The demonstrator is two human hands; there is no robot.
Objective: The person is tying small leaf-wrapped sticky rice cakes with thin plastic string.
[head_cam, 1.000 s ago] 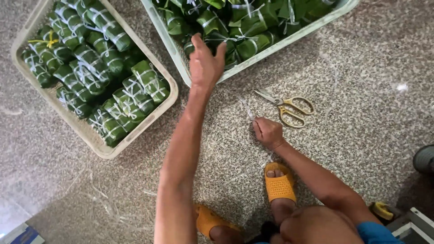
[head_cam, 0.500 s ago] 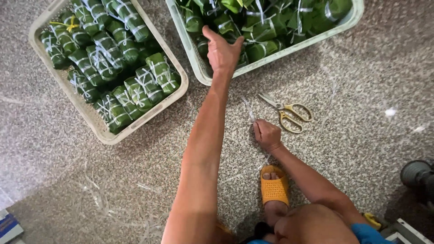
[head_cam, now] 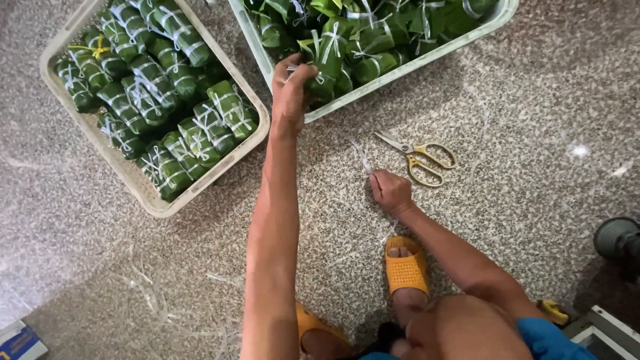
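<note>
Two trays of leaf-wrapped bundles sit on the speckled stone floor (head_cam: 533,133) in the head view, and you're crouched over them. Your left hand (head_cam: 292,85) is stretched out over the rim of the pale green tray (head_cam: 400,67) at the top, fingers curled around one green leaf-wrapped bundle (head_cam: 328,63) tied with white string, right at the near edge of that tray. The rest of the tray is packed with the same kind of bundles, piled loosely.

Your right hand (head_cam: 390,192) is down on the floor, closed into a loose fist, and a thin white string (head_cam: 363,159) runs up from it across the floor. Can't tell for sure if you're pinching the string or if it just lies beside your knuckles. The yellow-handled scissors (head_cam: 419,157) lie just beyond that hand, blades apart a little, not touching it.

Off to your left, the beige tray (head_cam: 147,193) holds bundles lined up in neat rows, one with a yellow tie near the far corner. Scraps of white string litter the floor near your orange sandals (head_cam: 405,270).
</note>
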